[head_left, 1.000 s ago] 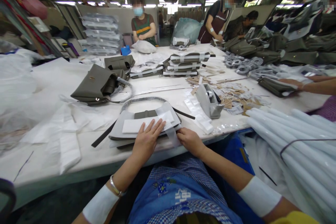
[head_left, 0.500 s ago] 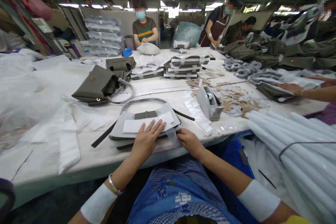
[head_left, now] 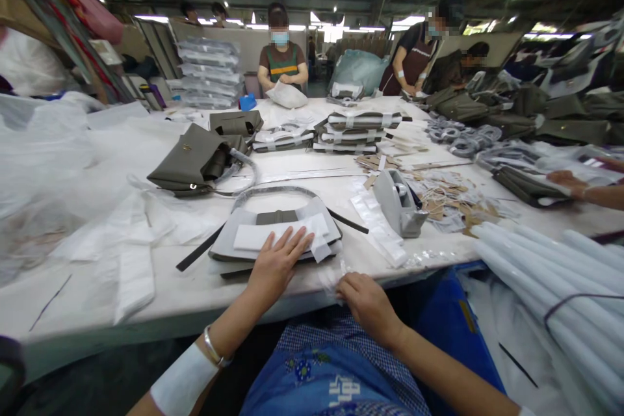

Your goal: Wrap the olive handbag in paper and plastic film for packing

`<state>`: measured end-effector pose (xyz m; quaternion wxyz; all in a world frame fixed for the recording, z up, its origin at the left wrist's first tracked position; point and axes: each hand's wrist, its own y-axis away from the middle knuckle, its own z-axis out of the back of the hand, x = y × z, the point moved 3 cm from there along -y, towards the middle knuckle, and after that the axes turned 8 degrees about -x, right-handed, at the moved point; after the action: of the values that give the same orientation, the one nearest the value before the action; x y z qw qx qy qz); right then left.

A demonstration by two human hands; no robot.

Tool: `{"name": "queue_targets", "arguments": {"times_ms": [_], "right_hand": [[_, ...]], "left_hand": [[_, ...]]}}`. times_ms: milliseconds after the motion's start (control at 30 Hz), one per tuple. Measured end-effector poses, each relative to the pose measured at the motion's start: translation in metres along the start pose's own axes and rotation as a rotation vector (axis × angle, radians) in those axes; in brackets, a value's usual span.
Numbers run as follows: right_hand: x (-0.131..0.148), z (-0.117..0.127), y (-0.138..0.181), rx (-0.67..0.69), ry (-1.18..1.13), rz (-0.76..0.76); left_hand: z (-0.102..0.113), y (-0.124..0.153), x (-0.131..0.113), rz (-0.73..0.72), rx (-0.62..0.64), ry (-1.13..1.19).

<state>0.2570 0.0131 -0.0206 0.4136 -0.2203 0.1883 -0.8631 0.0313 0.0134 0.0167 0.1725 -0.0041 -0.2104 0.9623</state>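
A flat olive-grey bag wrapped in white foam sheet (head_left: 273, 237) lies at the near edge of the white table (head_left: 160, 299), its wrapped handle arching behind it. My left hand (head_left: 277, 263) presses flat on the foam with fingers spread. My right hand (head_left: 368, 302) is just off the bag's right corner, near the table edge, pinching a piece of clear tape (head_left: 334, 279). A grey tape dispenser (head_left: 400, 205) stands to the right of the bag.
An unwrapped olive bag (head_left: 195, 162) lies behind, with stacked wrapped bags (head_left: 361, 130) further back. White foam sheets (head_left: 121, 247) lie left; white foam tubes (head_left: 550, 273) lie right. Paper tags (head_left: 448, 198) are scattered. Other people work at the far side; another person's hand (head_left: 568, 182) rests on a bag.
My right hand has pulled back from the bag's right edge toward me, drawing clear tape with it. My left hand stays pressed on the foam. The camera has tilted slightly.
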Motion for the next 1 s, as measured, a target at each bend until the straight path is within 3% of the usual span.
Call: {"name": "queue_targets", "arguments": {"times_ms": [133, 333, 433, 533, 600, 667, 1000], "right_hand": [[0.004, 0.017, -0.004, 0.052, -0.135, 0.102], [-0.018, 0.044, -0.083, -0.235, -0.152, 0.215], [-0.03, 0.029, -0.138, -0.114, -0.144, 0.257], [-0.04, -0.003, -0.187, 0.172, -0.054, 0.222], [-0.044, -0.023, -0.205, 0.383, 0.019, 0.225], [-0.047, -0.035, -0.212, 0.508, 0.072, 0.233], [-0.051, -0.031, -0.197, 0.542, 0.138, 0.132]], "left_hand": [[-0.002, 0.0, 0.0, 0.008, 0.001, 0.013], [-0.009, 0.002, 0.001, -0.007, -0.06, -0.009], [-0.013, 0.003, 0.001, -0.02, -0.075, -0.024], [-0.016, 0.004, 0.002, -0.018, -0.072, -0.027], [-0.018, 0.005, 0.002, -0.014, -0.081, -0.024], [-0.019, 0.006, 0.002, -0.01, -0.104, -0.022], [-0.026, 0.01, 0.0, -0.023, -0.188, -0.03]]}}
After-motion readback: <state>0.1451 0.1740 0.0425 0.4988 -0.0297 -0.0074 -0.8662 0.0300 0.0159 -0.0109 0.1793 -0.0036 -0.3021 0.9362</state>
